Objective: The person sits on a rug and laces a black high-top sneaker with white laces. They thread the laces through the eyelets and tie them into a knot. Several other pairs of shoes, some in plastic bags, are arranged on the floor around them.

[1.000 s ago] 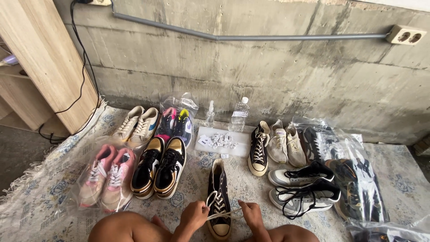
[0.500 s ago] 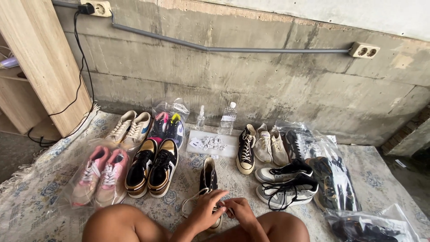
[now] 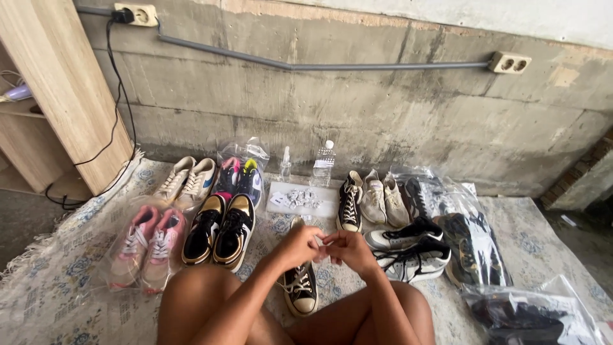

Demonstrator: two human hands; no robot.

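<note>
My left hand (image 3: pixel 299 246) and my right hand (image 3: pixel 350 250) meet fingertip to fingertip above my knees. Both pinch a small white piece that looks like a shoelace end (image 3: pixel 321 239). Just below them a black high-top sneaker (image 3: pixel 301 288) with white laces and a white toe stands on the rug between my legs. Its matching black sneaker (image 3: pixel 349 202) stands farther back, to the right.
Pairs of shoes lie on the patterned rug (image 3: pixel 57 300): pink ones in a clear bag (image 3: pixel 142 246), black-and-gold ones (image 3: pixel 220 230), beige ones (image 3: pixel 188 181), grey-and-black ones (image 3: pixel 408 249), and bagged dark shoes (image 3: pixel 476 246). A water bottle (image 3: pixel 323 163) and a white tray (image 3: pixel 300 199) stand near the concrete wall.
My hands have risen off the black sneaker's laces and come together higher up. The view has tilted up, showing more wall.
</note>
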